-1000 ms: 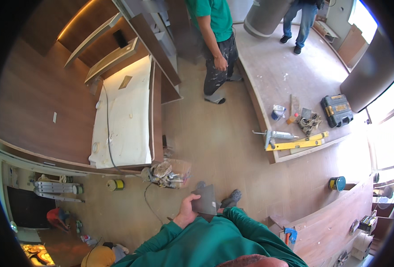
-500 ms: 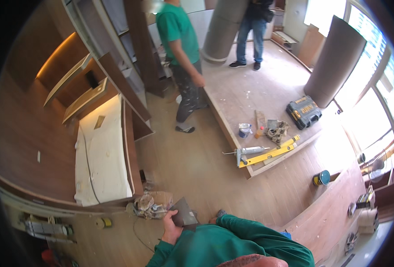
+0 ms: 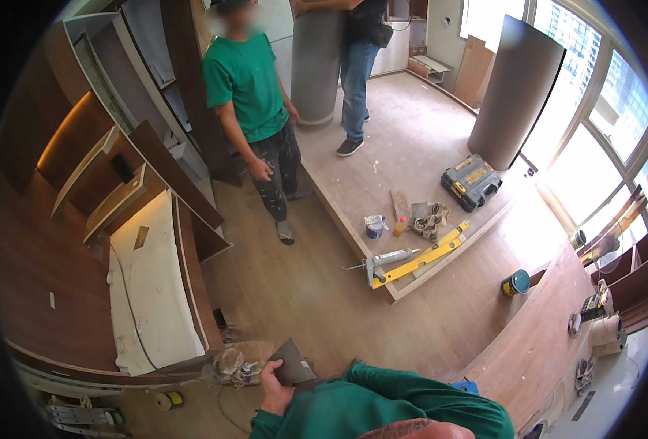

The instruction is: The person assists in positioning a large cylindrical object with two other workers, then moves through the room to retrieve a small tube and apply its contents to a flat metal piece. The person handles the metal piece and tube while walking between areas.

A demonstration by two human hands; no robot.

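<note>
- The left hand [image 3: 274,391] has its fingers closed on a dark grey square piece [image 3: 293,364], held at the chest above the floor [image 3: 294,293], as a second ago.
- The right hand is hidden behind the green sleeve [image 3: 382,399]; its fingers cannot be told.
- The view has tilted up since then: the yellow level [image 3: 420,256] and tool case [image 3: 471,181] now sit lower, and the person in the green shirt [image 3: 254,110] shows almost fully.

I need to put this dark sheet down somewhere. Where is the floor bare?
Bare wood floor lies between the white-topped cabinet and the raised platform's edge. The platform beyond the black tool case is also open. It is crowded around the yellow level, caulking gun and cup. The left hand holds the sheet.
</note>
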